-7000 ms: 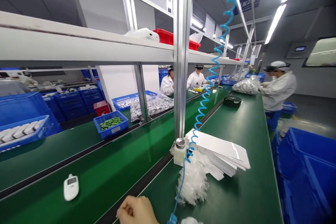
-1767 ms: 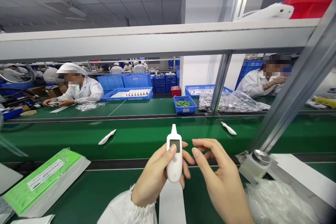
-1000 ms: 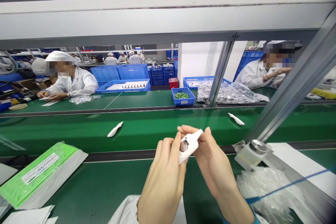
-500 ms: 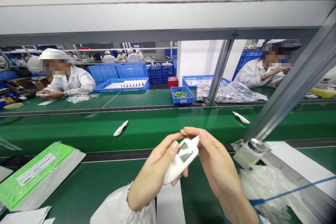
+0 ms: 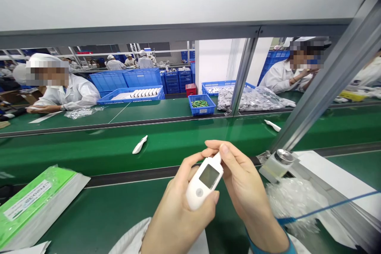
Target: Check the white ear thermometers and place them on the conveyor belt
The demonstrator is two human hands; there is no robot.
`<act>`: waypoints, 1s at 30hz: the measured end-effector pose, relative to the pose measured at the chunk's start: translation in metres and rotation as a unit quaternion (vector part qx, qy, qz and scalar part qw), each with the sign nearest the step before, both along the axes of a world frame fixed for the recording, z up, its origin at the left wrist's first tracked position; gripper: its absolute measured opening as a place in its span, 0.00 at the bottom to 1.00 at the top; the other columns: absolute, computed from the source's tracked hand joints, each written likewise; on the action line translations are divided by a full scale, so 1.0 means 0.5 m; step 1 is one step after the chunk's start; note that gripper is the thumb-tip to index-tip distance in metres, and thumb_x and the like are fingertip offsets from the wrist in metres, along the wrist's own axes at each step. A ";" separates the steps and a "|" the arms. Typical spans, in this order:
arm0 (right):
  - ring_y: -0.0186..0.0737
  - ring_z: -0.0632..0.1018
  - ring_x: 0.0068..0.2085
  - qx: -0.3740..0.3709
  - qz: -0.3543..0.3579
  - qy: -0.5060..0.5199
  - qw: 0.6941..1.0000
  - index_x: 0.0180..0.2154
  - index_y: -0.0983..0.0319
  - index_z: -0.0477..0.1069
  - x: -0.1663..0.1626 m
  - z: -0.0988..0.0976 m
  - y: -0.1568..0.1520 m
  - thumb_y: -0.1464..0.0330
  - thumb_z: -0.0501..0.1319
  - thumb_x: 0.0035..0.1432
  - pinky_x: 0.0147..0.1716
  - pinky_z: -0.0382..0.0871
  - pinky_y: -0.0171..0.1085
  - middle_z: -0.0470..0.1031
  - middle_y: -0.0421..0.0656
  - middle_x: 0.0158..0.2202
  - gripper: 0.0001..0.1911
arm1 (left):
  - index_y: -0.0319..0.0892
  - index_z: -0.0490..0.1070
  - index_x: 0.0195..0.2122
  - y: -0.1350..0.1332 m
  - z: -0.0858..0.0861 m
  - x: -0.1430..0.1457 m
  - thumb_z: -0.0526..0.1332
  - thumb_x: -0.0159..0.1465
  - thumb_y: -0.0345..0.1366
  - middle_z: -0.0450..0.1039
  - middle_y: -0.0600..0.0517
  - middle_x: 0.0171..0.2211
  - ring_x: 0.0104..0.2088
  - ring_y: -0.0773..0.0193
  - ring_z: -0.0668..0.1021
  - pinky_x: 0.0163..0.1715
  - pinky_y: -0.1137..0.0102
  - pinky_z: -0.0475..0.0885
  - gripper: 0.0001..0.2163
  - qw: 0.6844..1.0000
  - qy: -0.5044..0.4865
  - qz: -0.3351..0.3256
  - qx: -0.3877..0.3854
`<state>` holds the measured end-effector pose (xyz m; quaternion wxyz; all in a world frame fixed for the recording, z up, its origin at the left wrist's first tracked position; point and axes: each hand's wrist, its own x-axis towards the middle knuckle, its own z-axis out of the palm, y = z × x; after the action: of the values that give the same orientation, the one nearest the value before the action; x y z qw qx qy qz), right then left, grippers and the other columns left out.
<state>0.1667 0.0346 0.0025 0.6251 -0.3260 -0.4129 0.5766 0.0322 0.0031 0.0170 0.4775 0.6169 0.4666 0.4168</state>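
A white ear thermometer [image 5: 198,194] with a grey display and a round button faces me in the middle of the head view. My left hand [image 5: 181,206] is closed around its body, with the thumb along the lower right side below the display. At the narrow probe end, my right hand [image 5: 242,182] pinches the tip between thumb and fingers. A blue band circles my right wrist. Beyond my hands, another white thermometer [image 5: 139,144] lies on the green conveyor belt [image 5: 98,151]. One more white thermometer [image 5: 272,125] is on the belt farther right.
A green package [image 5: 35,202] lies at left. A pump bottle [image 5: 276,166] and crumpled clear plastic [image 5: 297,202] sit at right beside a metal post [image 5: 324,71]. Across the belt are a blue bin of green parts [image 5: 201,105] and two co-workers in white. A blue cord crosses at right.
The thermometer has turned so its display faces me more squarely. My left thumb has moved from the display's upper left to the lower right side. My right fingers now pinch the tip.
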 end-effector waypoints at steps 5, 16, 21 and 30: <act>0.36 0.76 0.34 -0.005 -0.006 -0.004 1.000 0.39 0.56 0.79 0.000 -0.002 0.001 0.54 0.63 0.60 0.36 0.68 0.34 0.79 0.40 0.33 0.15 | 0.55 0.63 0.58 0.003 -0.001 0.001 0.64 0.58 0.31 0.69 0.52 0.57 0.46 0.58 0.77 0.42 0.69 0.71 0.27 1.000 0.005 0.001 -0.001; 0.33 0.75 0.35 -0.002 0.000 -0.004 1.000 0.40 0.54 0.79 0.002 0.002 -0.002 0.55 0.64 0.59 0.36 0.68 0.30 0.79 0.37 0.34 0.13 | 0.55 0.66 0.56 -0.007 0.016 0.019 0.63 0.57 0.32 0.74 0.54 0.52 0.45 0.58 0.78 0.39 0.69 0.71 0.25 0.998 0.000 0.058 -0.031; 0.32 0.77 0.38 0.025 0.007 0.001 1.000 0.43 0.53 0.77 0.002 0.004 -0.004 0.58 0.62 0.62 0.38 0.69 0.30 0.80 0.37 0.37 0.10 | 0.54 0.66 0.56 -0.005 0.007 0.016 0.62 0.59 0.33 0.76 0.54 0.49 0.41 0.59 0.78 0.36 0.70 0.71 0.23 0.999 0.006 0.052 -0.005; 0.33 0.76 0.43 0.053 -0.072 -0.055 0.994 0.42 0.52 0.76 0.001 0.000 0.000 0.60 0.67 0.57 0.40 0.72 0.30 0.77 0.38 0.46 0.11 | 0.53 0.63 0.59 0.011 -0.013 0.000 0.65 0.61 0.41 0.72 0.49 0.51 0.48 0.54 0.76 0.43 0.65 0.74 0.25 0.990 -0.010 0.125 0.067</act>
<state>0.1673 0.0344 0.0024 0.6579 -0.3522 -0.4522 0.4885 0.0321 0.0087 0.0107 0.3839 0.5805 0.5059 0.5096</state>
